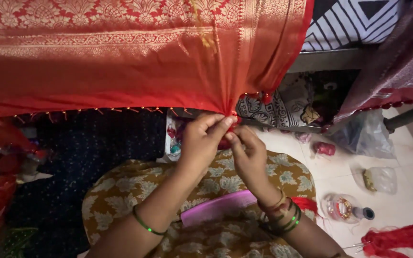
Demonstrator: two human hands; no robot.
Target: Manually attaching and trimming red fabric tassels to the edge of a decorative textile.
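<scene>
1. The left hand pinches the gathered lower edge of the red and gold cloth, fingertips pressed together on it
2. The right hand meets it just beside, fingers closed on the same bunched point
3. Below the cloth, a pink comb lies on the lap
4. Right of the comb, loose red thread rests on the tiled floor

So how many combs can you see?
1. A pink comb lies on the person's lap, on the flowered cloth, just below the left hand and right hand, which pinch the red fabric's edge. Others may be hidden among the bags.
</scene>
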